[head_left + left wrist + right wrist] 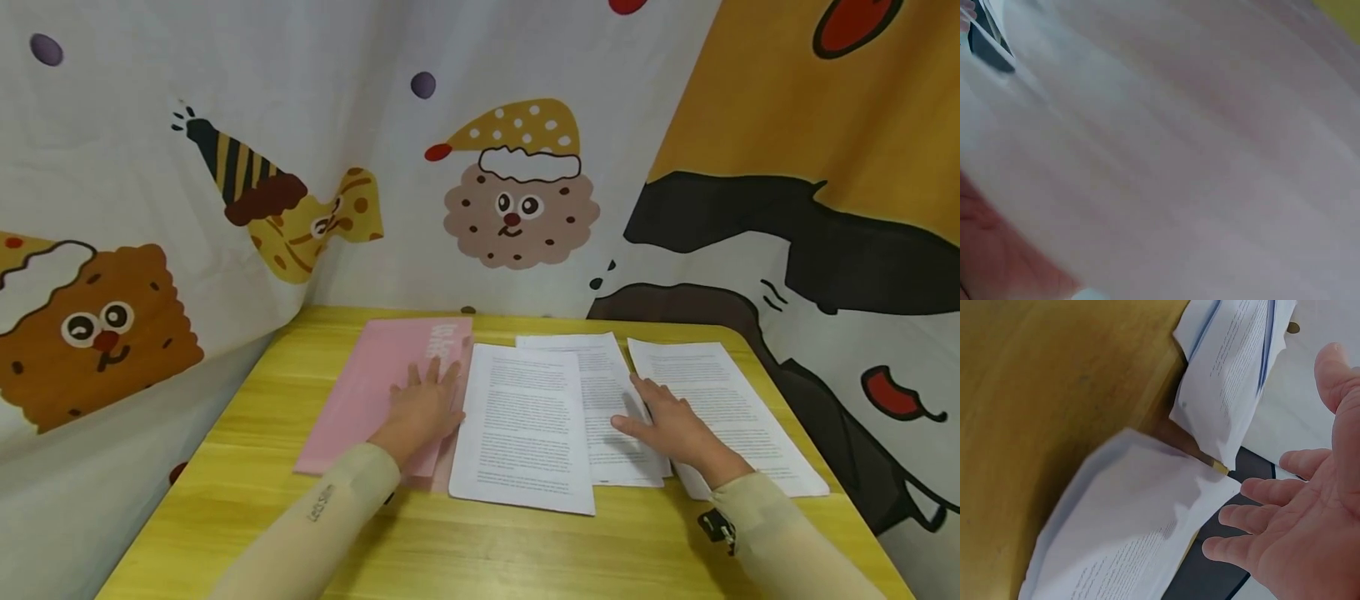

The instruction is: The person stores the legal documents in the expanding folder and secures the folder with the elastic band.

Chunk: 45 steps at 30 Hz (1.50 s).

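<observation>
My left hand (422, 407) lies over the pink folder (348, 396) on the left, its fingers spread and thumb reaching the edge of the nearest printed paper stack (528, 425). The left wrist view is mostly filled by a blurred pale pink surface (1179, 156), with part of the palm at lower left. Over the gap between the middle paper stack (615, 446) and the right paper stack (716, 392) is my right hand (678, 427), fingers extended. Its palm shows bare in the right wrist view, above curling sheets (1129, 512).
The papers and folder lie on a yellow wood-grain table (487, 554). Behind it hangs a white cloth (360, 67) with cartoon biscuit figures, continuing down both sides. A small black device (716, 529) sits at my right wrist.
</observation>
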{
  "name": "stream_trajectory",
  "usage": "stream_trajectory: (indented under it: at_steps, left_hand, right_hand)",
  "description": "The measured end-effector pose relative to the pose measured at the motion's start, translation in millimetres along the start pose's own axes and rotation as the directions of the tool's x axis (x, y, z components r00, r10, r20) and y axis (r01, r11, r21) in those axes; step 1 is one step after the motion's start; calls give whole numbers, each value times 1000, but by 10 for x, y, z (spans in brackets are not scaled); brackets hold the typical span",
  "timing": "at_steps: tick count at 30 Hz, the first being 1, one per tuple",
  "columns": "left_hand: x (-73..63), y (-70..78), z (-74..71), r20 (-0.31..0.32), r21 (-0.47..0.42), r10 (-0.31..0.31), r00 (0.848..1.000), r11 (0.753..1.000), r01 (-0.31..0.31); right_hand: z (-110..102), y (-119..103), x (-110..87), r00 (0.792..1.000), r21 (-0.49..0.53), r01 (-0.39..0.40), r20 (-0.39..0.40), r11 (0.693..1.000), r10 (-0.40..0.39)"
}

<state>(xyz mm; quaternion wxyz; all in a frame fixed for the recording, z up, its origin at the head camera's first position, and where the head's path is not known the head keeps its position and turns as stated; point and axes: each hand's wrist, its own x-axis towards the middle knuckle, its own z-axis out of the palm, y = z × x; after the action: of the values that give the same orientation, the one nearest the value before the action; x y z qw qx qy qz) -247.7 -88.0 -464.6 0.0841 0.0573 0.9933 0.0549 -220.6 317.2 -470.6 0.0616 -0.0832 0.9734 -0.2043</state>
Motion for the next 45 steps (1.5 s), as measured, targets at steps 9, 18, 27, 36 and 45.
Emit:
stream_trajectory:
  at_steps: [9, 18, 27, 36, 45]
  left_hand:
    - [12, 60, -5, 7, -56, -43, 999, 997, 43]
    - [24, 89, 1, 7, -68, -40, 999, 997, 41]
    - [19, 94, -15, -4, -74, -40, 999, 996, 39]
    - [46, 106, 2, -17, -110, -46, 999, 993, 44]
    - [29, 101, -50, 24, -121, -39, 999, 992, 42]
  right_hand:
    - [26, -103, 41, 1000, 22, 23, 6, 1000, -23]
    - [63, -190, 67, 999, 62, 47, -3, 997, -47]
    - [95, -288, 78, 998, 160, 61, -19, 985, -59]
    - [96, -370, 98, 999, 317, 10, 45, 948, -26]
    - [113, -406, 140, 995, 392, -76, 84, 917, 47]
